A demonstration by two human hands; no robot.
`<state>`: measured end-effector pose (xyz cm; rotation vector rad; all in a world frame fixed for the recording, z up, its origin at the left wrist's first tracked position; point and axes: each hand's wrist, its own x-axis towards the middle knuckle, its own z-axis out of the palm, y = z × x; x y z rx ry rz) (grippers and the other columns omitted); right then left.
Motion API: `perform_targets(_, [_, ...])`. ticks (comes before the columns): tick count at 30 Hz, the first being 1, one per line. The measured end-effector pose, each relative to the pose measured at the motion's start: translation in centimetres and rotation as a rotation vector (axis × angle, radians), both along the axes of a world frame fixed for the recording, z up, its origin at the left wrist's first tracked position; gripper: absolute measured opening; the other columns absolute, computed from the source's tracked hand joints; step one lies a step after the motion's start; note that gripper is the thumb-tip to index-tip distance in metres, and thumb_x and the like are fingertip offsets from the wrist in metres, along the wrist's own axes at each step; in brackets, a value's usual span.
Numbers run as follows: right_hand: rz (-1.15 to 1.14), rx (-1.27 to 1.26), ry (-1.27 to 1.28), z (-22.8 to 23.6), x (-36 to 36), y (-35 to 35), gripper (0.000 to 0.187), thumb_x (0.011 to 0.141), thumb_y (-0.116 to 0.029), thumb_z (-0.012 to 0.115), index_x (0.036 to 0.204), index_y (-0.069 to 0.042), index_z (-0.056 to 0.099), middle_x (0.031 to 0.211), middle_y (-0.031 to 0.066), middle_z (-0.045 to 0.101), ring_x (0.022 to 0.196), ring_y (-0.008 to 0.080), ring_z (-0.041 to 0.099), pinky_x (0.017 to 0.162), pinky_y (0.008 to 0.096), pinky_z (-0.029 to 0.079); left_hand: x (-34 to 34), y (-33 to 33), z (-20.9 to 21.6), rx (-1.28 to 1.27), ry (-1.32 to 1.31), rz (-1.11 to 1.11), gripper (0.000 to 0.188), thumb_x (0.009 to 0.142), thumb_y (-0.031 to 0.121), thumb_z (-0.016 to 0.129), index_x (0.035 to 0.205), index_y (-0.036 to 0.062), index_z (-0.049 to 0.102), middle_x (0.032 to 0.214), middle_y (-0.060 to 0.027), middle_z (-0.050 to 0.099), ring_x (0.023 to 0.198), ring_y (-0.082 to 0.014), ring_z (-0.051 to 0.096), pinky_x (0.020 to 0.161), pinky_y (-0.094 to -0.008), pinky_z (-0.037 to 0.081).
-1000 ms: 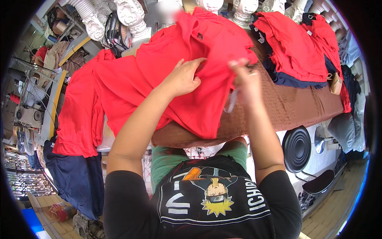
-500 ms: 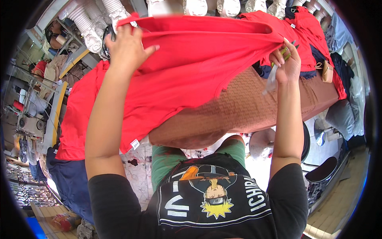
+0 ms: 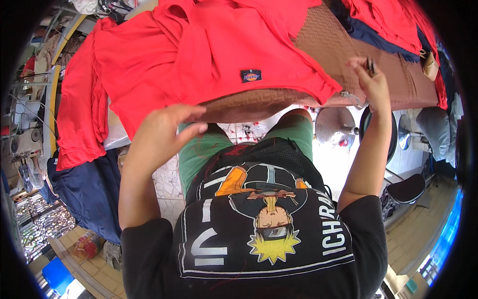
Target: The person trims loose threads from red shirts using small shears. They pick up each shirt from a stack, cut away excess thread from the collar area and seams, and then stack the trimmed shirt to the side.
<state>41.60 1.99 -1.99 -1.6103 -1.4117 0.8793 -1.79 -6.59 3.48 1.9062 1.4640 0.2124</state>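
Observation:
A red garment (image 3: 224, 45) lies spread over the brown cloth-covered table (image 3: 318, 40), with a dark label at its near edge. My left hand (image 3: 167, 129) hovers at the table's near edge, fingers apart and nothing between them. At the right, my right hand (image 3: 373, 87) is closed round small thread snips (image 3: 371, 67); their dark tips poke up by the fingers and the rest is mostly hidden. That hand is just off the garment's right corner.
More red and navy garments (image 3: 383, 20) are heaped at the far right, beside a small tan tag-like item (image 3: 430, 67). Navy fabric (image 3: 89, 194) hangs at the left, near a sewing machine (image 3: 25, 142). Round stool bases (image 3: 334, 124) stand under the table's right side.
The red garment, held up and stretched between both hands before, now lies on the table with its label showing. My left hand has let go and come nearer; my right hand moved slightly right.

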Motion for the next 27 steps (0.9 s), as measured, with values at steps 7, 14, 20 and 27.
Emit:
perform_targets(7, [0.367, 0.184, -0.006, -0.1, -9.0, -0.3, 0.018, 0.087, -0.017, 0.066, 0.097, -0.003, 0.069, 0.073, -0.0012, 0.063, 0.067, 0.0065, 0.052, 0.062, 0.0238, 0.044, 9.0, 5.7, -5.9, 0.594, -0.303, -0.237, 0.023, 0.084, 0.01, 0.067, 0.107, 0.0076, 0.068, 0.104, -0.0082, 0.067, 0.098, -0.0253, 0.064, 0.083, -0.034, 0.051])
perform_targets(14, [0.297, -0.032, 0.018, -4.5, -9.5, -0.5, 0.015, 0.087, -0.002, 0.06, 0.1, 0.003, 0.065, 0.09, 0.002, 0.066, 0.085, 0.0079, 0.058, 0.08, 0.0223, 0.046, 13.3, 7.0, -11.2, 0.693, -0.261, -0.127, 0.023, 0.08, 0.01, 0.069, 0.102, 0.0127, 0.072, 0.093, -0.0019, 0.065, 0.088, -0.022, 0.062, 0.079, -0.0325, 0.052])
perform_targets(20, [0.289, -0.012, 0.076, -4.9, -9.3, -0.7, 0.015, 0.088, -0.006, 0.062, 0.101, 0.002, 0.065, 0.092, 0.0032, 0.067, 0.084, 0.0087, 0.059, 0.079, 0.0236, 0.047, 12.7, 7.2, -11.9, 0.404, -0.613, 0.102, 0.013, 0.083, 0.009, 0.069, 0.095, 0.0057, 0.072, 0.092, -0.0052, 0.07, 0.087, -0.0141, 0.065, 0.082, -0.0265, 0.051])
perform_targets(27, [0.306, 0.065, 0.013, -3.1, -10.2, -1.6, 0.022, 0.087, -0.017, 0.068, 0.102, -0.002, 0.065, 0.088, 0.0084, 0.068, 0.081, 0.015, 0.063, 0.075, 0.0301, 0.05, 12.1, 7.7, -9.8, 0.038, -0.759, 0.284, 0.017, 0.089, 0.012, 0.066, 0.099, -0.001, 0.07, 0.095, -0.0051, 0.071, 0.09, -0.0092, 0.064, 0.084, -0.0233, 0.049])
